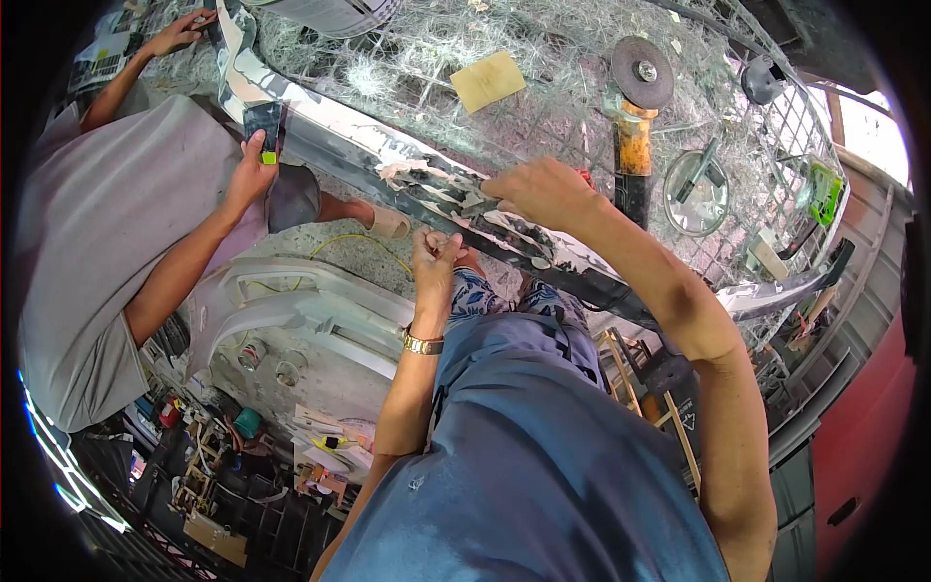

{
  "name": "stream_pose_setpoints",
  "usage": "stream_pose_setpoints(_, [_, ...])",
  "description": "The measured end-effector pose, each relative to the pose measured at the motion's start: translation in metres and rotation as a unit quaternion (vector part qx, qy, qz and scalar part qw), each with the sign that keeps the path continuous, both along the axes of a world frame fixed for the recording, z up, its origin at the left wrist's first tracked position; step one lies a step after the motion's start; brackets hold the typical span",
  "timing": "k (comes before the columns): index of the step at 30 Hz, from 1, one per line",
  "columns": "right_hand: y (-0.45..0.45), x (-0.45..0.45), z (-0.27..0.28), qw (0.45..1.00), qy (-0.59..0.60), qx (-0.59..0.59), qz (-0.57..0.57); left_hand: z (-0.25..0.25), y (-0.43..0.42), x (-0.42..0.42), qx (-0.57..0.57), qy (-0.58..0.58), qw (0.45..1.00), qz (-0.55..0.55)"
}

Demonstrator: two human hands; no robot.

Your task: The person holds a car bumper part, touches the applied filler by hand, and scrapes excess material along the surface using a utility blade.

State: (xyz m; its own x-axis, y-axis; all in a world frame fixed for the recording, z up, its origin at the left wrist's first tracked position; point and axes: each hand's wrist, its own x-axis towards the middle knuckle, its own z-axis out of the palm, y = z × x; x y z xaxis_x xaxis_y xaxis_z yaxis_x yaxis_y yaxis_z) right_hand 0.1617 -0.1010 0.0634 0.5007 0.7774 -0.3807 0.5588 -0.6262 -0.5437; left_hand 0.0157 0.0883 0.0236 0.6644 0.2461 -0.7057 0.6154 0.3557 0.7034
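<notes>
Reaching over the filler-patched bumper (436, 189) along the near edge of the mesh tabletop (790, 141), the right hand (543, 191) curls at its surface, any grip unclear. The left hand (436, 248), bunched half-closed, is just beside the bumper, its hold also unclear.

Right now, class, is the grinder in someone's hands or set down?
Set down: the grinder lies on the mesh top, no hand around it; the right hand is at the patchy strip.

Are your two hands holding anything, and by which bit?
It can't be told: the left hand is curled beside the long patchy strip, and the right hand hides whatever it might grip.
</notes>
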Motion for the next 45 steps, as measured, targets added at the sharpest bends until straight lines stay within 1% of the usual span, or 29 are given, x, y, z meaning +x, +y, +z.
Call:
stream_pose_setpoints(3, [-0.006,-0.004,0.003,0.999,0.034,-0.006,-0.018,-0.005,0.002,-0.002,-0.003,-0.007,1.000,-0.006])
stream_pose_setpoints(10, [-0.015,-0.004,0.003,0.998,0.050,0.000,-0.045,0.001,0.002,0.001,-0.017,-0.001,1.000,-0.004])
stream_pose_setpoints(12, [-0.008,-0.002,0.001,0.995,0.057,0.000,-0.086,0.000,0.002,0.000,-0.011,-0.006,1.000,-0.010])
stream_pose_setpoints(15, [0.006,-0.002,-0.013,0.997,0.026,0.013,-0.066,-0.004,0.004,-0.001,-0.021,-0.008,1.000,-0.011])
stream_pose_setpoints(18, [0.005,-0.003,-0.011,0.998,0.026,0.030,-0.048,-0.005,0.005,-0.002,-0.031,-0.013,0.999,-0.005])
stream_pose_setpoints(21, [0.002,-0.010,-0.014,0.998,0.011,0.029,-0.048,0.005,0.002,0.003,-0.031,-0.005,1.000,-0.003])
stream_pose_setpoints(28, [-0.011,-0.020,-0.006,0.997,0.035,0.014,-0.069,-0.006,0.006,-0.001,-0.033,-0.023,0.999,-0.012])
stream_pose_setpoints(31, [-0.021,-0.028,-0.003,0.996,0.042,0.002,-0.076,-0.006,0.005,-0.001,-0.011,-0.021,0.999,-0.023])
stream_pose_setpoints(33, [-0.023,-0.028,0.003,0.993,0.064,0.004,-0.099,-0.004,0.006,0.000,-0.034,-0.026,0.999,-0.008])
stream_pose_setpoints(34, [-0.022,-0.028,0.005,0.993,0.064,0.004,-0.099,-0.002,0.006,0.001,-0.034,-0.027,0.999,-0.008])
stream_pose_setpoints(36, [-0.016,-0.030,0.008,0.988,0.045,-0.002,-0.145,0.001,0.010,0.002,-0.058,-0.002,0.998,-0.002])
stream_pose_setpoints(40, [-0.002,-0.029,-0.004,0.989,0.035,0.000,-0.144,0.000,0.012,0.003,-0.056,0.005,0.998,-0.003])
stream_pose_setpoints(42, [0.001,-0.031,-0.010,0.992,-0.002,0.039,-0.118,0.002,0.012,0.003,-0.050,0.019,0.999,-0.006])
stream_pose_setpoints(45, [-0.002,-0.035,-0.012,0.994,0.015,0.026,-0.108,0.000,0.011,0.003,-0.049,0.017,0.999,-0.001])
